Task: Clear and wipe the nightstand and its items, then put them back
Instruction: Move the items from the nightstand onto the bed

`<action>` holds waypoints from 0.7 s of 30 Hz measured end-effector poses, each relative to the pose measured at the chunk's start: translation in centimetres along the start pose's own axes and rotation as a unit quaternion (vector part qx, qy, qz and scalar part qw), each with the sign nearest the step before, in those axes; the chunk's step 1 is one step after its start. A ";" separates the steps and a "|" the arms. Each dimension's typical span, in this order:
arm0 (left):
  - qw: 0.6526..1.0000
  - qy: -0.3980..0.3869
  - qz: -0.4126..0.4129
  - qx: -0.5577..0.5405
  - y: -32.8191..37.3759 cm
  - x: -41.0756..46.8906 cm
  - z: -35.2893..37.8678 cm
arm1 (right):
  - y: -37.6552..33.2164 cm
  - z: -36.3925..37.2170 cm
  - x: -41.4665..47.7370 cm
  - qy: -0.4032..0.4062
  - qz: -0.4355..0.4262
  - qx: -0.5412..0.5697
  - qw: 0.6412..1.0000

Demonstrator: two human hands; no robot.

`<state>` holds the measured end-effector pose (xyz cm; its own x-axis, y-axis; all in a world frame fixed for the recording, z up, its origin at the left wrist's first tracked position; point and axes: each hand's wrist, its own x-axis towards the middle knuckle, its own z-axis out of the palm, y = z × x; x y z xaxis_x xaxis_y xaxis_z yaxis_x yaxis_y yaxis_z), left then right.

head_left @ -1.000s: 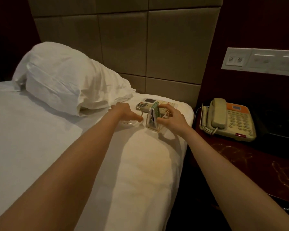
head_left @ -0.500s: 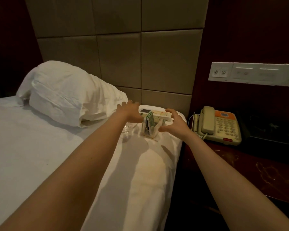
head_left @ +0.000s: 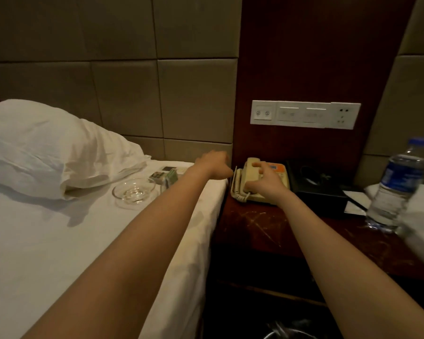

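Observation:
A beige telephone [head_left: 249, 176] with an orange panel stands at the back left of the dark wooden nightstand [head_left: 260, 228]. My right hand [head_left: 263, 183] hovers over its handset with fingers spread. My left hand [head_left: 214, 165] is at the bed's right edge, just left of the phone, fingers curled and holding nothing I can see. On the white bed [head_left: 59, 241] lie a clear glass dish [head_left: 134, 190], a remote control [head_left: 163, 173] and a small card holder [head_left: 170, 178], partly hidden by my left forearm.
A black tray [head_left: 321, 189] sits right of the phone, with a white notepad and pen [head_left: 355, 200] beside it. A water bottle [head_left: 397, 187] stands at the right. A white pillow [head_left: 47, 148] lies on the bed. A switch panel [head_left: 304, 115] is on the wall.
Both hands left the card holder and dish on the bed and moved right to the telephone. The view swung right, bringing the bottle and the nightstand into sight.

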<state>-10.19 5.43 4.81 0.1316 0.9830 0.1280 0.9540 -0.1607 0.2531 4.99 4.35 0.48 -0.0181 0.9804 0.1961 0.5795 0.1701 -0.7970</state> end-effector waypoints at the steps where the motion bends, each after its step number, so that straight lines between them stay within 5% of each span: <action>1: 1.000 -0.006 0.010 -0.013 0.9 0.1 0.4 | 0.4 -0.8 -0.2 0.005 0.007 -0.003 1.000; 21: 0.974 -0.105 0.129 -0.156 18.1 1.6 7.4 | 10.8 -15.6 -4.2 0.162 0.084 -0.040 0.982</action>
<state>9.30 4.70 2.51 0.4393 0.8977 0.0351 0.7583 -0.3915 0.5212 24.05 0.52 -0.01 0.3361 0.9090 0.2465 0.6137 -0.0129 -0.7894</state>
